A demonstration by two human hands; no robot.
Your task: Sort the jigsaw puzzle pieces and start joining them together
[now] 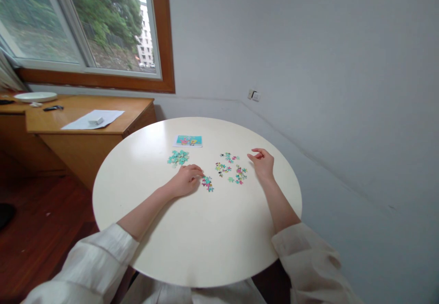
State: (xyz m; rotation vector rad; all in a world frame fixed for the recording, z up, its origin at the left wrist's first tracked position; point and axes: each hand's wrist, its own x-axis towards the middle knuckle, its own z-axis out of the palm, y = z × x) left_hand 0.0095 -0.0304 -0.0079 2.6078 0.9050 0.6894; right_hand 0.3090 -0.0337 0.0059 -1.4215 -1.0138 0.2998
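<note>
My left hand (188, 180) rests on the white round table (192, 244), fingers stretched toward a small joined patch of jigsaw puzzle pieces (207, 183) in pink, teal and white. Its fingertips are at the patch's upper left edge; whether they touch it I cannot tell. To the right, my right hand (263, 163) hovers beside the loose pieces, thumb and fingers apart and nothing visible between them. Loose multicoloured pieces (241, 172) lie scattered between the hands. Behind my left hand sits a heap of mostly teal pieces (178, 157).
A picture card (188, 141) in teal and pink lies toward the table's far side. At the left, a wooden desk (137, 112) holds a paper sheet (77, 122), a small white box (96, 120) and a white plate (36, 97). Walls close in behind and to the right.
</note>
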